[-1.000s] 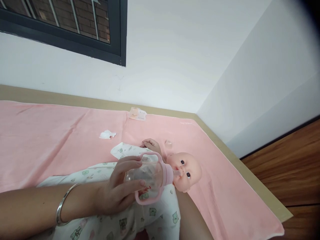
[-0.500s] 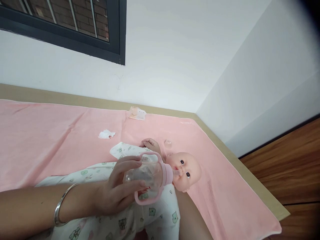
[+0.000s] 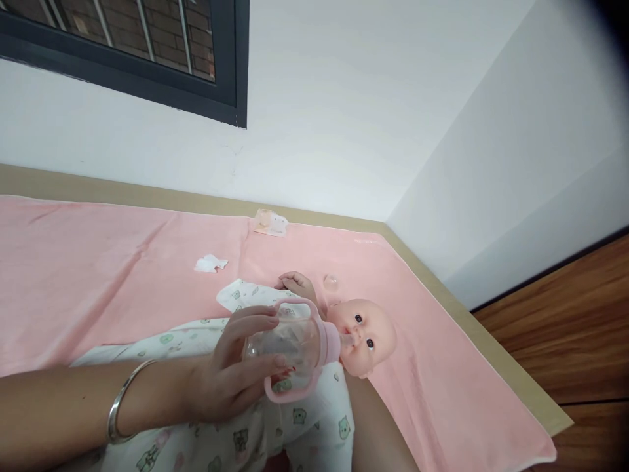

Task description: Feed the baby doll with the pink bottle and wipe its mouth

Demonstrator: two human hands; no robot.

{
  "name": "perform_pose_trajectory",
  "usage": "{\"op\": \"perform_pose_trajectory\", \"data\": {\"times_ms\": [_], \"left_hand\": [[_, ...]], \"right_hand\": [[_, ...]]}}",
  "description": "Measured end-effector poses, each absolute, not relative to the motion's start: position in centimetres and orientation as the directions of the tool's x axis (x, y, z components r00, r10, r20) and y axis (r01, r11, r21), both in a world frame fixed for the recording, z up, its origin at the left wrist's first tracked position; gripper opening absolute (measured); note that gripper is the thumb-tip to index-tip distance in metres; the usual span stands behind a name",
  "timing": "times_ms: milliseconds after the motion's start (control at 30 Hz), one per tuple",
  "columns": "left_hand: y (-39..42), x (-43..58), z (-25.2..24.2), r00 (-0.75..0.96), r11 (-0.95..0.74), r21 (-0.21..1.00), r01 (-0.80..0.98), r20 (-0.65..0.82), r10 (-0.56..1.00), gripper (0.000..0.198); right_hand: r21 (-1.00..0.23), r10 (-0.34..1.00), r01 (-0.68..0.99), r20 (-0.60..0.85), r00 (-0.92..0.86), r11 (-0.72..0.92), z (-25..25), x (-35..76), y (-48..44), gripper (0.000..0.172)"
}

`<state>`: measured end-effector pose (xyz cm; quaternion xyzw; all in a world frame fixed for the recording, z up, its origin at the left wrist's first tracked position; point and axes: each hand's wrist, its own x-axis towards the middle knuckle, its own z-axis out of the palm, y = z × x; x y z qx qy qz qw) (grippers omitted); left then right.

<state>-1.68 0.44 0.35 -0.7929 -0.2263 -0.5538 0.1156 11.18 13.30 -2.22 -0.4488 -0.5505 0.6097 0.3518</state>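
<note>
Leftmost on my feed, a ragged white scrap (image 3: 211,263) lies on the pink towel (image 3: 59,275), and nearer me my left hand (image 3: 228,377) has its fingers closed round a clear feeding bottle (image 3: 304,341), spread only to that bottle's width. I have it lying sideways above the patterned white cloth (image 3: 299,416), a packet (image 3: 271,223) beyond at the towel's far edge. My right hand (image 3: 297,283) shows past the bottle, fingers loosely curled, on what I cannot tell; just beside it sits a clear cap (image 3: 331,282), then the doll (image 3: 378,328), the bottle's teat at its mouth.
</note>
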Motion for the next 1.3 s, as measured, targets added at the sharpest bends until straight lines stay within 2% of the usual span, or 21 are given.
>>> {"op": "perform_pose_trajectory", "data": {"times_ms": [367,633,800,967,1300], "left_hand": [[0.39,-1.76,0.01,0.282,-0.871,0.08,0.485,0.928,0.242,0.019],[0.39,-1.7,-0.02,0.288,-0.867,0.072,0.493,0.927,0.24,0.015],[0.42,-1.75,0.22,0.287,-0.865,0.067,0.498,0.928,0.237,0.014],[0.46,-1.7,0.15,0.281,-0.869,0.074,0.49,0.93,0.238,0.014],[0.5,-1.9,-0.04,0.291,-0.875,0.067,0.479,0.928,0.231,0.013]], "right_hand": [[-0.987,0.926,0.056,-0.16,-0.342,-0.15,-2.84,10.99,13.52,0.018],[-0.992,0.923,0.043,-0.124,-0.364,-0.117,-2.82,11.1,13.56,0.023],[-0.993,0.932,0.065,-0.119,-0.341,-0.103,-2.8,11.04,13.53,0.017],[-0.993,0.929,0.063,-0.119,-0.35,-0.104,-3.06,11.01,13.68,0.02],[-0.992,0.928,0.049,-0.127,-0.349,-0.118,-2.46,11.12,13.27,0.014]]}}
